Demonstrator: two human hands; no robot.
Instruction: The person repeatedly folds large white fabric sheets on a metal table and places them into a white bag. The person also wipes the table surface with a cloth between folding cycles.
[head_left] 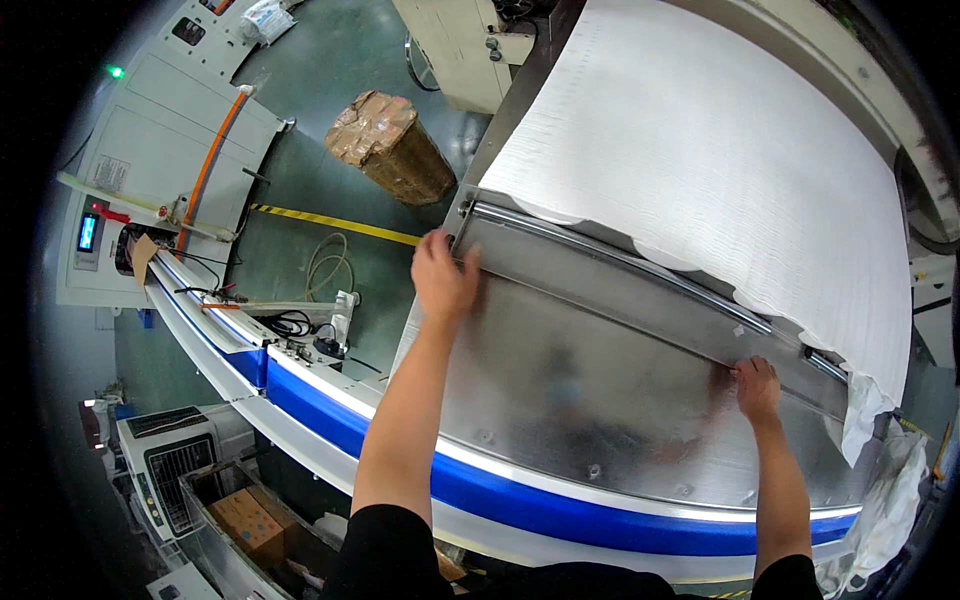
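A broad, shiny metal plate (580, 370) lies in front of me, with a straight edge crossing its far part. My left hand (447, 280) is closed around the far left corner, thumb on top and fingers at the side. Further right, my right hand (757, 388) pinches the same far edge, its fingertips partly hidden. Beyond that edge runs a polished metal rod (640, 268). A wide white sheet of soft, ribbed material (720, 150) covers the surface behind the rod, its near border wavy and hanging down at the right.
A blue and white rail (560, 520) curves along the near side. At left stand a white machine (160, 150) with a small screen and a coiled hose (328, 262). A brown wrapped bundle (392, 148) stands on the floor beyond a yellow-black stripe (335, 224). A cardboard box (250, 525) sits lower left.
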